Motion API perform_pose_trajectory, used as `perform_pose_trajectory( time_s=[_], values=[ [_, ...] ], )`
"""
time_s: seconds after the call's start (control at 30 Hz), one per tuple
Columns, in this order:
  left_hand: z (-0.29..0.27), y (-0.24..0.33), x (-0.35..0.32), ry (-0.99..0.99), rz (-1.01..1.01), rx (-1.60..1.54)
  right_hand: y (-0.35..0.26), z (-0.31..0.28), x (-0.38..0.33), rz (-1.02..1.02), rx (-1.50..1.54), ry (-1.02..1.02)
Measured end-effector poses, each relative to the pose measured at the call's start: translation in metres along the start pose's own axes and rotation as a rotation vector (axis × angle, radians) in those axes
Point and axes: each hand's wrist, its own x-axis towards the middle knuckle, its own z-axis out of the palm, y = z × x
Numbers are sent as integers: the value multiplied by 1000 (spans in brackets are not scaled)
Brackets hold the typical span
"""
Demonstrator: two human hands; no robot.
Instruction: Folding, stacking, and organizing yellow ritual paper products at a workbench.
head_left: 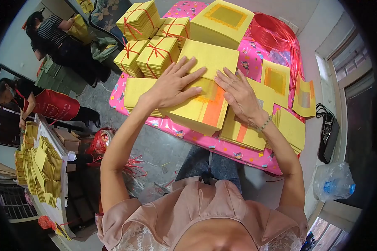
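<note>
Left hand (174, 83) and right hand (244, 98) lay open, palms down, across a thick yellow paper stack (187, 113) near the pink-covered counter's (249, 157) front edge; red-tied bundles (157, 56) stood behind.

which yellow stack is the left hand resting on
The tall front stack, higher than its left neighbour and right neighbour; the left hand spreads across its top.
</note>
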Motion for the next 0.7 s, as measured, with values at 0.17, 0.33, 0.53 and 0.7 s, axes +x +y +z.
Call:
perform_pose_trajectory(
  time_s=[0.17, 0.33, 0.53, 0.7],
  values=[
    [-5, -7, -8, -68, -69, -54, -1, 1, 0, 13, 17, 9],
    [-3, -11, -8, -82, -74, -102, 1, 5, -2, 29, 41, 15],
    [6, -23, -10, -40, -8, -261, 3, 12, -6, 35, 98, 40],
    [4, -23, -9, -33, -34, -305, 0, 1, -1, 37, 94, 22]
  ],
)
